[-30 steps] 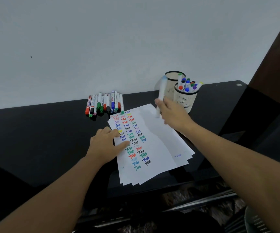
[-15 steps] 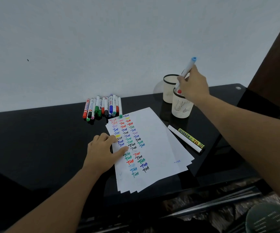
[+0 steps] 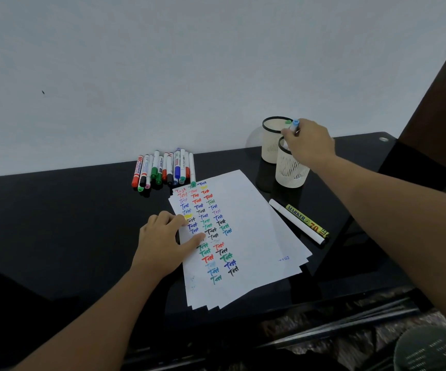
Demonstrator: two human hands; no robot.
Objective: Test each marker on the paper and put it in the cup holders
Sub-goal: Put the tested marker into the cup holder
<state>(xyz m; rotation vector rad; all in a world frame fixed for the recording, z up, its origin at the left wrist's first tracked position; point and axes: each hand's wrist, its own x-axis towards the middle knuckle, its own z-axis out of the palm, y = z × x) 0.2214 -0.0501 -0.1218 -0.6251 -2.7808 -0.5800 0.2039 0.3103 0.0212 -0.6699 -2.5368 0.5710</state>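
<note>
On the black glossy table [image 3: 56,223], we are seeing a stack of white paper [image 3: 248,236] lying at a slant, its top sheet covered in 3 columns of the handwritten word "Test" in red, blue, green, black, purple and yellow ink. The left hand [image 3: 163,242] is resting on the sheet's left edge, fingers relaxed and lying flat on the paper, thumb pointing toward the writing, gripping nothing.

At the back right, 2 cream slotted cup holders are standing touching each other: the far cup holder [image 3: 270,140] with a black rim, and the near cup holder [image 3: 291,172] in front of it. The right hand [image 3: 307,145] is hovering over the near one, its fingers curled around a light-blue-capped marker [image 3: 294,125] that is pointing down into that cup, cap up. A green-capped marker [image 3: 287,122] is standing just beside it.

Right of the paper, 2 markers are lying side by side: a white marker [image 3: 294,220] and a yellow-labelled marker [image 3: 307,220] reading "MARKER 70".

Behind the paper, near the wall [image 3: 163,62], a row of markers [image 3: 163,170] is lying close together, with red, black, green, blue and pink caps; their printing is too small for us to read.
</note>
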